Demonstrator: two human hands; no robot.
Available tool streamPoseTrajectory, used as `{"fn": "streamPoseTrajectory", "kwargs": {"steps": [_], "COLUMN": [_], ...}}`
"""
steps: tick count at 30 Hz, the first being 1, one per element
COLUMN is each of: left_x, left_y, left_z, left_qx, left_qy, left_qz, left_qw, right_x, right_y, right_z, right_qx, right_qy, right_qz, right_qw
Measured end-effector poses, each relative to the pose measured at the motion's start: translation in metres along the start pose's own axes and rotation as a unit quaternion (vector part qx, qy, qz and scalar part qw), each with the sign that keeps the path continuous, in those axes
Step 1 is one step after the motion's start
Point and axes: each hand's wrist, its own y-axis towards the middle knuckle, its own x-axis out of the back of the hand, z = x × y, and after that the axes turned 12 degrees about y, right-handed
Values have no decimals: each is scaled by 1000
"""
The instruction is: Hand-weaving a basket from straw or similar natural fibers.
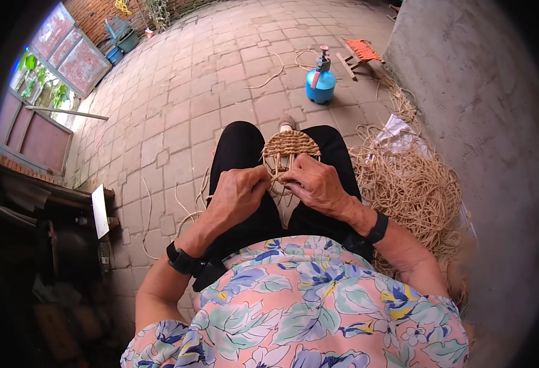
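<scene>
Between my knees is a half-round piece of tan straw-cord weaving [291, 145], with bare cords stretching from its straight edge toward me. My left hand [242, 191] is closed at the left side of these bare cords, its thumb and finger pinching a straw cord [273, 178]. On the other side my right hand [318, 184] is bent over the cords, fingers pinched on the cord just below the woven part. The fingertips of both hands are close together, and the palms are hidden. Loose cord ends [186, 214] trail past my left leg to the floor.
A large heap of tan cord [410, 190] lies by my right leg, along a grey wall [471, 122]. Ahead stand a blue pump sprayer [321, 86] and a low stool with an orange woven seat [364, 51]. Dark shelving [67, 239] is at the left.
</scene>
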Motion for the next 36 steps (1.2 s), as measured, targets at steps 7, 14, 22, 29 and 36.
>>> {"fn": "streamPoseTrajectory", "kwargs": {"steps": [7,14,22,29,36], "left_x": [-2,1,0,4,-14], "left_y": [-8,-5,2,6,12], "left_z": [13,15,9,5,27], "left_qx": [59,59,27,46,79], "left_qy": [-98,-106,-184,-192,-156], "left_qz": [48,73,96,83,53], "left_qw": [992,990,978,977,983], "right_x": [10,4,16,20,19], "right_y": [-10,1,-1,3,2], "right_z": [6,11,4,6,-2], "right_qx": [-33,-52,-65,-80,-84], "right_qy": [-36,-41,-29,-33,10], "right_qz": [0,17,51,45,36], "right_qw": [999,998,996,995,996]}}
